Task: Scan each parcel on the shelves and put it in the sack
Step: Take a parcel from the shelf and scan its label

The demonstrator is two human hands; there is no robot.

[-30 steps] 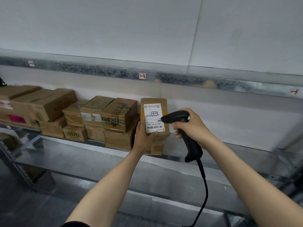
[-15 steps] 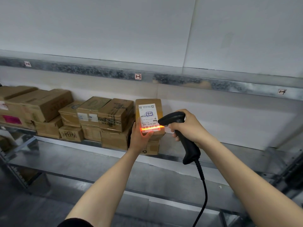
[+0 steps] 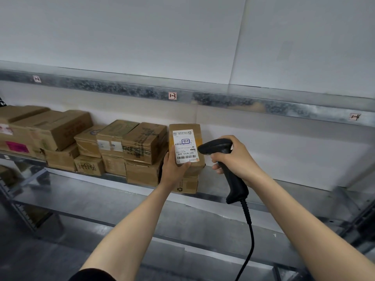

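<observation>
A small brown parcel [image 3: 197,136] with a white shipping label [image 3: 184,146] stands upright at the right end of the row on the metal shelf [image 3: 263,191]. My left hand [image 3: 172,169] grips its lower left side, thumb on the label's bottom edge. My right hand [image 3: 235,159] holds a black corded barcode scanner [image 3: 217,148] by the handle, its head pointing left at the label from a short distance. No scan light shows on the label. The sack is out of view.
Several cardboard boxes [image 3: 140,147] are stacked along the shelf to the left of the held parcel, one small box [image 3: 186,184] beneath it. The shelf's right half is bare. A lower metal shelf [image 3: 91,201] runs in front. The scanner cable [image 3: 250,240] hangs down.
The orange scan line that lay across the label's barcode half a second ago has gone out. Both hands and the parcel stay almost where they were.
</observation>
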